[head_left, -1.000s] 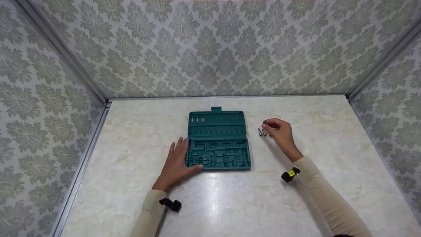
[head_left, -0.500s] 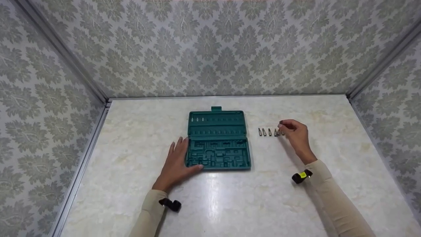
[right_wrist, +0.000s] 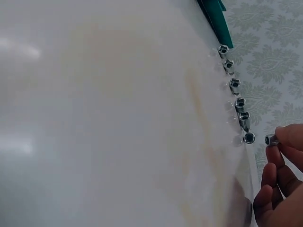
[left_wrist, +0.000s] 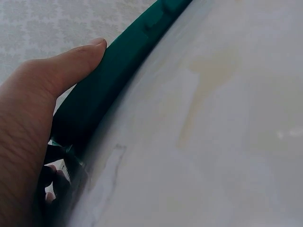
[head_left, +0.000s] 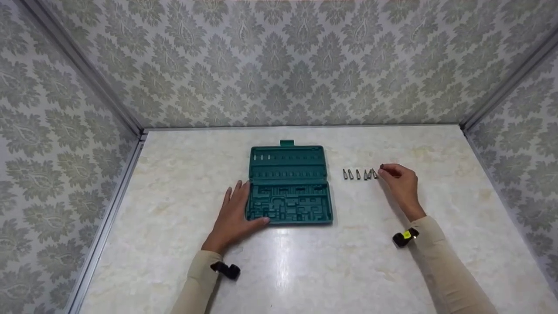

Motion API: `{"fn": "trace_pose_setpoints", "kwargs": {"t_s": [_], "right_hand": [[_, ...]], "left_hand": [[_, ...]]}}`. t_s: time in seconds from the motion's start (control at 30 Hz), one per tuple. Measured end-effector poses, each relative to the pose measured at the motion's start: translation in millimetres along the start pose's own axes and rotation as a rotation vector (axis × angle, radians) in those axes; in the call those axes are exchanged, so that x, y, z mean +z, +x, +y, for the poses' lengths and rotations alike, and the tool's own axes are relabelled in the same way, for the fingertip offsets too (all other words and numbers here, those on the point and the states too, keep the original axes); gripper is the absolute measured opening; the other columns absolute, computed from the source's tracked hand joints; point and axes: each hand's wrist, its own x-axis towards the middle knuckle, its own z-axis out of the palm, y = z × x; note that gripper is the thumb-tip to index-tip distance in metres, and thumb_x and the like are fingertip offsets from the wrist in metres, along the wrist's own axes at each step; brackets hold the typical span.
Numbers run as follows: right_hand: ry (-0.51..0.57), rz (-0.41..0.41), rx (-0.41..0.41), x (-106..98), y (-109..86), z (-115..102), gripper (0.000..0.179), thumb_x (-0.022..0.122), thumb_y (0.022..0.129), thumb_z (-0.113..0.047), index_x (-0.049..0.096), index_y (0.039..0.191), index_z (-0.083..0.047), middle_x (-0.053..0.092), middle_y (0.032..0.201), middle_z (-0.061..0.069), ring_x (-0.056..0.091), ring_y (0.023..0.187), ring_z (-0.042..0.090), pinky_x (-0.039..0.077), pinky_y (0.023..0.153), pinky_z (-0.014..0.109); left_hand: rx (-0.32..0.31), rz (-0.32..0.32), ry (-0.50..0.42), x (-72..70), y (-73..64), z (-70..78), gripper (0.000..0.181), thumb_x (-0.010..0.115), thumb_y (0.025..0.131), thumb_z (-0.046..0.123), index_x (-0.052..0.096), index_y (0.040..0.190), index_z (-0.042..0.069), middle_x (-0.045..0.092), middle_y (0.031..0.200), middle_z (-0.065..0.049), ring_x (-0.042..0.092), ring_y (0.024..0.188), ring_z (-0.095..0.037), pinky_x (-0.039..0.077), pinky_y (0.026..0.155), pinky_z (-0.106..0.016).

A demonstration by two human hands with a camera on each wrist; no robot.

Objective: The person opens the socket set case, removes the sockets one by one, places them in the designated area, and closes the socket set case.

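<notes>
My left hand (head_left: 235,213) rests against the near left corner of an open green plastic tool case (head_left: 288,182). Its fingers lie along the left side, and the thumb (left_wrist: 80,64) presses on the near rim. To the right of the case, my right hand (head_left: 401,183) pinches a small metal socket (right_wrist: 271,140) between thumb and fingertips, its square hole showing in the right wrist view. Several similar sockets (head_left: 358,175) stand in a row on the table, and the held one is just right of the row's end. The case's moulded slots look bare, except for pale marks at the lid's upper left.
The pale marbled table (head_left: 296,270) carries the case and the sockets. Patterned walls (head_left: 279,65) close it in at the back and both sides. A latch tab (head_left: 287,142) sticks out from the lid's far edge.
My right hand has moved rightward along the row with the socket pinched, uncovering the sockets it hid before, and has come slightly nearer. My left hand and the case have stayed put.
</notes>
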Motion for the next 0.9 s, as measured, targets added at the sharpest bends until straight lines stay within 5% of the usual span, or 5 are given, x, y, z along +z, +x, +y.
{"fn": "trace_pose_setpoints", "kwargs": {"t_s": [0.43,0.9], "right_hand": [[-0.090,0.024,-0.044,0.3,-4.1,18.1,0.023,0.080,0.102,-0.014,0.084,0.121,-0.001,0.081,0.116,0.018,0.067,0.089,0.004,0.051,0.078,0.015],[-0.069,0.041,-0.015,7.9,-9.4,25.9,0.026,0.078,0.105,-0.028,0.085,0.121,-0.008,0.076,0.109,0.007,0.069,0.094,0.018,0.056,0.075,0.020]], "left_hand": [[-0.019,-0.002,-0.009,-0.2,-1.0,1.8,0.132,0.075,0.083,0.085,0.012,0.179,0.021,0.009,0.186,-0.007,-0.003,0.171,-0.032,0.007,0.137,-0.060],[0.018,-0.001,0.020,1.5,3.2,-0.6,0.132,0.075,0.084,0.083,0.014,0.179,0.015,0.014,0.185,-0.009,0.002,0.172,-0.027,0.000,0.138,-0.051]]}}
